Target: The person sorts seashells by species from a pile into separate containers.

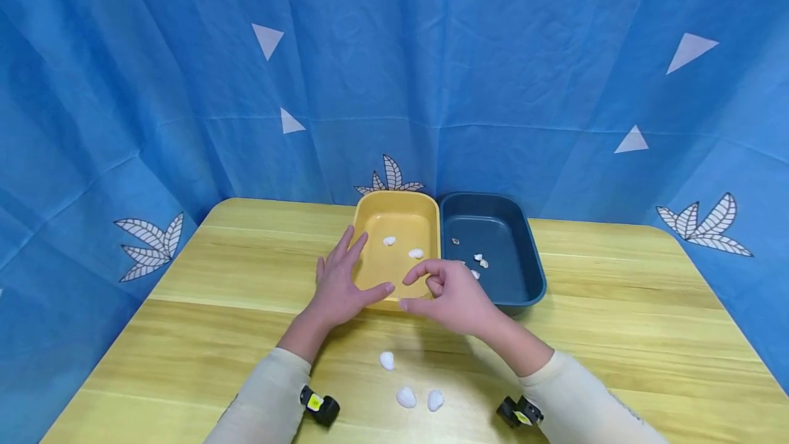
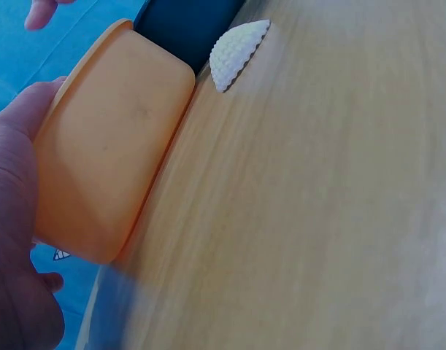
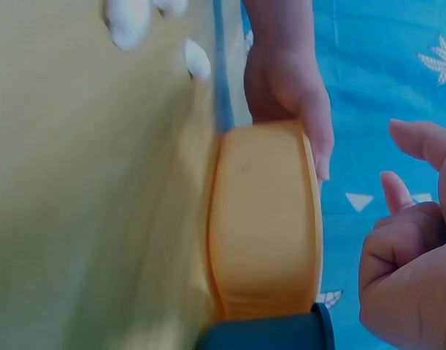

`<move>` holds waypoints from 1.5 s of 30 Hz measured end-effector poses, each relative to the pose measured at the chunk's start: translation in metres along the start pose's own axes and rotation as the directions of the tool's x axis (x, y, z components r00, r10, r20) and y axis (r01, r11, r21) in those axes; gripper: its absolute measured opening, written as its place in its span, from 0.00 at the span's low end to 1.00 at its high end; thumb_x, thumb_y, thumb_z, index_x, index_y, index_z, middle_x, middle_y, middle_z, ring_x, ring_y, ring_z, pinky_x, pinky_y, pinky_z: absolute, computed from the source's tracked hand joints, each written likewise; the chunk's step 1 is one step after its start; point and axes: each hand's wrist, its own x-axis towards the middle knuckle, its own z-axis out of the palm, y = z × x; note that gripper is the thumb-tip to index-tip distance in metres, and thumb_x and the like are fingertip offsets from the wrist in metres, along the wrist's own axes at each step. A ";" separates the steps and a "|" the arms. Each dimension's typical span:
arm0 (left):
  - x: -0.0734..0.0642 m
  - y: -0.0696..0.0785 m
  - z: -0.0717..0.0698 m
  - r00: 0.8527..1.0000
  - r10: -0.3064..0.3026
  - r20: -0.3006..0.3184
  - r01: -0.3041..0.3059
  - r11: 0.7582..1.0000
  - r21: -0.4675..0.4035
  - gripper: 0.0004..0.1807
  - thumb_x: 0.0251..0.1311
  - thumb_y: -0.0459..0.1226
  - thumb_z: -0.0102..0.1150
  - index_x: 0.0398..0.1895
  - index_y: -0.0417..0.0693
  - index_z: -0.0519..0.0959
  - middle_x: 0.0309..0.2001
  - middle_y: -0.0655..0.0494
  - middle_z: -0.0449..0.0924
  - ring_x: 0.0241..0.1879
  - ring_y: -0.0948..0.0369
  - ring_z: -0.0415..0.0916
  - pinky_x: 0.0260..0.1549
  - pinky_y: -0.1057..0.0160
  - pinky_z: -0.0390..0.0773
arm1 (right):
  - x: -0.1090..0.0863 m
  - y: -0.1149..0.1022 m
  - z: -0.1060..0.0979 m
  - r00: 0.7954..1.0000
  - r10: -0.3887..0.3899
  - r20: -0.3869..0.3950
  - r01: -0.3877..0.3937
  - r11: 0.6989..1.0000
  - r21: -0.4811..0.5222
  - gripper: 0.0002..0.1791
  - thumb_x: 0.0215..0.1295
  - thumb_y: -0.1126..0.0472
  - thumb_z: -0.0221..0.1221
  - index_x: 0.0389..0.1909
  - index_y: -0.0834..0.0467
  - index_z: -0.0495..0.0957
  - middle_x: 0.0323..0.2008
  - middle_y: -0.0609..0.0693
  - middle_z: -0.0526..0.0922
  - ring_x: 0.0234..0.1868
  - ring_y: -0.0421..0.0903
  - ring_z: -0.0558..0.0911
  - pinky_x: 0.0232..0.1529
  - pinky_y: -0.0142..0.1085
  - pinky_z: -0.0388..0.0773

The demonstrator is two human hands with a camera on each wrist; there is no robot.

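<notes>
My left hand [image 1: 340, 288] lies at the left front of the yellow tray [image 1: 394, 203], its fingers spread along the left side and the thumb over the front rim. Above the tray's front right corner is my right hand [image 1: 453, 297], thumb and index finger apart with nothing visible between them; its other fingers are curled in. Two white seashells, one farther back [image 1: 389, 241] and one to the right [image 1: 416, 253], lie in the yellow tray. Several small shells [image 1: 483, 264] sit in the dark blue tray [image 1: 533, 252], partly hidden by the right hand.
Three white shells lie on the wooden table [image 1: 616, 334] in front of the trays: one nearer the trays [image 1: 386, 360], two closer to me [image 1: 406, 397]. The two trays stand side by side. A blue curtain [image 1: 493, 74] hangs behind the table.
</notes>
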 end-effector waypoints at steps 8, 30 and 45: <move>-0.001 -0.002 0.000 1.000 0.006 0.002 -0.006 1.000 -0.002 0.58 0.49 0.67 0.66 0.80 0.54 0.54 0.80 0.56 0.37 0.76 0.47 0.40 0.65 0.31 0.31 | -0.017 0.009 0.019 0.991 -0.076 0.112 0.080 0.996 -0.029 0.12 0.53 0.59 0.75 0.36 0.56 0.84 0.11 0.39 0.54 0.14 0.37 0.57 0.22 0.31 0.61; -0.001 -0.001 0.000 1.000 0.003 -0.002 -0.003 1.000 -0.018 0.58 0.49 0.66 0.67 0.80 0.55 0.55 0.80 0.56 0.38 0.76 0.47 0.41 0.66 0.31 0.32 | -0.017 0.041 0.054 0.969 -0.022 0.245 0.058 0.988 -0.141 0.13 0.47 0.58 0.77 0.33 0.51 0.85 0.09 0.38 0.63 0.12 0.33 0.62 0.19 0.30 0.65; -0.001 -0.002 0.001 1.000 -0.013 0.000 0.013 1.000 -0.007 0.58 0.48 0.68 0.66 0.80 0.56 0.55 0.80 0.58 0.37 0.76 0.49 0.41 0.66 0.32 0.32 | -0.016 0.043 0.059 0.954 -0.032 0.298 0.081 0.985 -0.155 0.09 0.48 0.59 0.75 0.29 0.48 0.84 0.08 0.35 0.61 0.12 0.32 0.61 0.18 0.28 0.60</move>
